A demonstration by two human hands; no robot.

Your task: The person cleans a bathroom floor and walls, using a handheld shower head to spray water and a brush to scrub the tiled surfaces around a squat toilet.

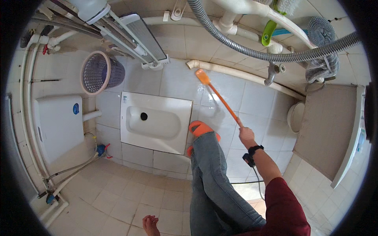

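My right hand [247, 137] is closed around the handle of a long orange brush [223, 100], with a black strap and a small cabled device at the wrist. The brush's orange head lies on or just above the wet grey floor tiles [224, 91], near the open end of a beige pipe [242, 73]. My left hand [150, 224] hangs at the bottom edge, fingers loosely curled, holding nothing visible. A white squat toilet [156, 122] is set into the floor left of my orange slippers [203, 128].
A perforated plastic basket [118, 72] stands by the back wall. A white cistern [60, 126] hangs at the left. Across the upper right runs a grey corrugated hose [254, 54], above a metal tap [271, 73]. A white bin [296, 118] stands beside the cabinet [326, 126] at right.
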